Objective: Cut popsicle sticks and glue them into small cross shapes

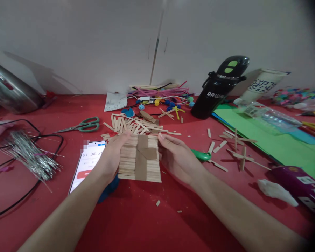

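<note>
Between my two hands is a block of stacked popsicle sticks, with a brown paper band across its middle. My left hand grips its left side, thumb at the upper edge. On the right side, my right hand holds the block with the thumb at the upper right corner and the other fingers partly hidden behind it. The block is raised a little above the red table. Just beyond it lies a heap of loose popsicle sticks. A green-handled tool lies partly hidden behind my right hand.
A phone showing a timer lies by my left forearm. Green scissors, a bundle of silvery wires and a steel vessel are at left. A black bottle, green paper and crossed sticks stand or lie at right.
</note>
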The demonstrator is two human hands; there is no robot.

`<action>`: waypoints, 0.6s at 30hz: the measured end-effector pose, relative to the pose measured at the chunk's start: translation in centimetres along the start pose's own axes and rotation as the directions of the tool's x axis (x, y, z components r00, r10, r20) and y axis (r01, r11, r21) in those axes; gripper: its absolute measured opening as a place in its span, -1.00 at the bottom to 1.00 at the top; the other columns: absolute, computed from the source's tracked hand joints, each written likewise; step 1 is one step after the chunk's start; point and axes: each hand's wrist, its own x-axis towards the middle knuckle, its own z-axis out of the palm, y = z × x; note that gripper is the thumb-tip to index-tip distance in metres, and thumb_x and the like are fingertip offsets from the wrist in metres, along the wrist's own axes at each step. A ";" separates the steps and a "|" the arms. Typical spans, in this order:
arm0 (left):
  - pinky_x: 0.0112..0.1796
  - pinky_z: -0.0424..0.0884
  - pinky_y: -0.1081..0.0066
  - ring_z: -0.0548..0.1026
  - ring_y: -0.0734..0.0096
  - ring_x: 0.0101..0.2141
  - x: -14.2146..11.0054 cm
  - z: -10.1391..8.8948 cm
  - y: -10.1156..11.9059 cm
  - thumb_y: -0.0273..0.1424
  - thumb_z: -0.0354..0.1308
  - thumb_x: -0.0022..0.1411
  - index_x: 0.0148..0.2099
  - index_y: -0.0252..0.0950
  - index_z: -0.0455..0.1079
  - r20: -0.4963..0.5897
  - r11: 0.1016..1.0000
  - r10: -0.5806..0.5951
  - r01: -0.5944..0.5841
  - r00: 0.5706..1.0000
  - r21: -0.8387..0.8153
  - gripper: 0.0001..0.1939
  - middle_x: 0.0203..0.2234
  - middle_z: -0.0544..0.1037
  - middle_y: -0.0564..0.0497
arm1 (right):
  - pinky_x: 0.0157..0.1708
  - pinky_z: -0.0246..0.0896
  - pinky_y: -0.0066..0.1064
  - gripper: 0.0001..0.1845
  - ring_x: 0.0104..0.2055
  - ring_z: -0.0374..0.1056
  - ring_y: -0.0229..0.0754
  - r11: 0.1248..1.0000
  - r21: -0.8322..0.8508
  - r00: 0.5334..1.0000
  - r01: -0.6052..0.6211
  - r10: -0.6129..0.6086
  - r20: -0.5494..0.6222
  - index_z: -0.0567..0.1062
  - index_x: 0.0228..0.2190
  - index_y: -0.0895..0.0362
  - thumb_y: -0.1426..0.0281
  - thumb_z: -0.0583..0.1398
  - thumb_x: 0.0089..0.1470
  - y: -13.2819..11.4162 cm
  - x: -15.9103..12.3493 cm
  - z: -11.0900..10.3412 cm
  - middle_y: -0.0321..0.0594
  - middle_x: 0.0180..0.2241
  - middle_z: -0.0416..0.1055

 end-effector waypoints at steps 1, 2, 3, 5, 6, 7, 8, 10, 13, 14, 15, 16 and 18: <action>-0.26 0.48 0.30 0.60 0.13 -0.28 0.0 0.1 0.0 -0.11 0.21 0.09 -0.26 -0.33 0.52 -0.036 1.000 -0.004 0.003 0.999 -0.003 -0.63 -0.38 0.64 -0.07 | -0.18 0.30 -0.27 -0.76 -0.26 0.44 -0.14 1.000 0.018 1.000 -0.011 0.011 -0.019 0.59 -0.41 0.10 0.21 0.41 -0.08 0.0 -0.2 0.4 -0.20 -0.33 0.57; -0.30 0.46 0.32 0.58 0.17 -0.31 -0.1 0.3 -0.1 -0.14 0.17 0.09 -0.27 -0.31 0.51 -0.072 1.000 -0.007 0.006 0.997 -0.005 -0.67 -0.39 0.63 -0.05 | -0.17 0.29 -0.26 -0.78 -0.25 0.44 -0.13 0.999 0.038 0.999 -0.027 0.028 -0.037 0.58 -0.41 0.10 0.22 0.39 -0.07 0.0 -0.3 0.7 -0.21 -0.33 0.57; -0.33 0.43 0.33 0.56 0.20 -0.33 -0.2 0.5 -0.2 -0.18 0.12 0.10 -0.28 -0.29 0.50 -0.103 1.000 -0.004 0.005 0.995 0.005 -0.70 -0.41 0.61 -0.02 | -0.17 0.28 -0.25 -0.79 -0.24 0.44 -0.11 0.997 0.057 0.997 -0.050 0.053 -0.053 0.58 -0.41 0.09 0.22 0.36 -0.06 0.0 -0.6 1.1 -0.22 -0.34 0.56; -0.33 0.38 0.35 0.50 0.25 -0.34 -0.5 1.0 -0.3 -0.24 0.03 0.08 -0.34 -0.25 0.48 -0.144 0.994 0.061 -0.046 0.988 0.102 -0.74 -0.42 0.57 0.03 | -0.19 0.27 -0.23 -0.79 -0.27 0.42 -0.08 0.993 0.076 0.991 -0.089 0.095 -0.090 0.58 -0.40 0.08 0.21 0.26 -0.04 0.1 -1.0 1.7 -0.23 -0.37 0.55; -0.31 0.36 0.34 0.47 0.26 -0.33 -0.6 1.2 -0.4 -0.26 0.00 0.07 -0.40 -0.24 0.46 -0.131 0.978 0.117 -0.091 0.985 0.189 -0.75 -0.42 0.54 0.03 | -0.21 0.27 -0.23 -0.77 -0.30 0.41 -0.08 0.992 0.080 0.988 -0.102 0.110 -0.108 0.58 -0.40 0.08 0.21 0.22 -0.05 0.2 -1.2 2.0 -0.23 -0.38 0.54; -0.27 0.34 0.33 0.44 0.24 -0.31 -0.8 1.3 -0.4 -0.27 -0.03 0.06 -0.45 -0.24 0.43 -0.098 0.949 0.173 -0.140 0.980 0.281 -0.75 -0.43 0.51 0.02 | -0.25 0.26 -0.24 -0.75 -0.33 0.40 -0.09 0.990 0.084 0.985 -0.114 0.123 -0.118 0.57 -0.42 0.08 0.21 0.18 -0.07 0.2 -1.3 2.2 -0.24 -0.40 0.53; -0.22 0.31 0.31 0.41 0.23 -0.28 -1.0 1.4 -0.4 -0.27 -0.05 0.06 -0.48 -0.24 0.40 -0.055 0.915 0.218 -0.184 0.974 0.359 -0.74 -0.44 0.49 0.01 | -0.27 0.25 -0.25 -0.75 -0.35 0.38 -0.10 0.987 0.094 0.983 -0.127 0.138 -0.120 0.56 -0.44 0.08 0.21 0.16 -0.09 0.3 -1.4 2.3 -0.24 -0.41 0.51; -0.12 0.26 0.27 0.37 0.19 -0.24 -1.3 1.5 -0.4 -0.28 -0.09 0.06 -0.50 -0.23 0.36 0.023 0.864 0.259 -0.243 0.965 0.441 -0.75 -0.44 0.47 0.00 | -0.30 0.24 -0.29 -0.77 -0.38 0.35 -0.13 0.983 0.115 0.982 -0.143 0.155 -0.106 0.54 -0.48 0.10 0.25 0.15 -0.14 0.4 -1.6 2.5 -0.26 -0.43 0.48; -0.06 0.20 0.25 0.35 0.20 -0.23 -1.6 1.4 -0.5 -0.33 -0.10 0.03 -0.49 -0.23 0.34 0.111 0.865 0.247 -0.271 0.963 0.422 -0.78 -0.43 0.46 0.01 | -0.29 0.21 -0.36 -0.84 -0.39 0.30 -0.21 0.992 0.102 0.990 -0.077 0.089 -0.113 0.51 -0.51 0.11 0.33 0.16 -0.21 0.6 -1.7 2.5 -0.32 -0.46 0.41; -0.08 0.21 0.25 0.35 0.22 -0.25 -1.6 1.4 -0.5 -0.34 -0.09 0.02 -0.49 -0.23 0.34 0.140 0.876 0.234 -0.271 0.962 0.399 -0.79 -0.43 0.45 0.02 | -0.27 0.20 -0.37 -0.85 -0.38 0.29 -0.23 0.996 0.076 0.991 -0.036 0.045 -0.122 0.50 -0.51 0.10 0.36 0.16 -0.22 0.8 -1.8 2.5 -0.33 -0.46 0.40; -0.10 0.22 0.27 0.35 0.25 -0.28 -1.7 1.4 -0.6 -0.35 -0.09 0.02 -0.49 -0.23 0.35 0.162 0.890 0.217 -0.263 0.963 0.372 -0.79 -0.44 0.45 0.02 | -0.23 0.20 -0.37 -0.84 -0.34 0.31 -0.22 0.999 0.039 0.992 0.009 -0.004 -0.124 0.50 -0.49 0.10 0.37 0.15 -0.21 0.9 -1.8 2.5 -0.33 -0.44 0.41; -0.13 0.24 0.28 0.35 0.27 -0.30 -1.8 1.5 -0.7 -0.35 -0.08 0.03 -0.49 -0.24 0.36 0.175 0.906 0.197 -0.248 0.964 0.342 -0.79 -0.44 0.45 0.03 | -0.16 0.20 -0.35 -0.82 -0.27 0.33 -0.20 0.999 -0.006 0.992 0.053 -0.054 -0.116 0.51 -0.46 0.09 0.37 0.14 -0.19 1.0 -1.8 2.4 -0.32 -0.39 0.43; -0.18 0.27 0.32 0.35 0.32 -0.35 -1.9 1.7 -0.7 -0.30 -0.06 0.10 -0.47 -0.24 0.38 0.185 0.948 0.141 -0.187 0.972 0.257 -0.76 -0.45 0.46 0.04 | 0.02 0.17 -0.28 -0.76 -0.08 0.35 -0.12 0.986 -0.108 0.988 0.124 -0.133 -0.079 0.54 -0.34 0.07 0.31 0.14 -0.06 1.2 -1.7 2.0 -0.28 -0.23 0.49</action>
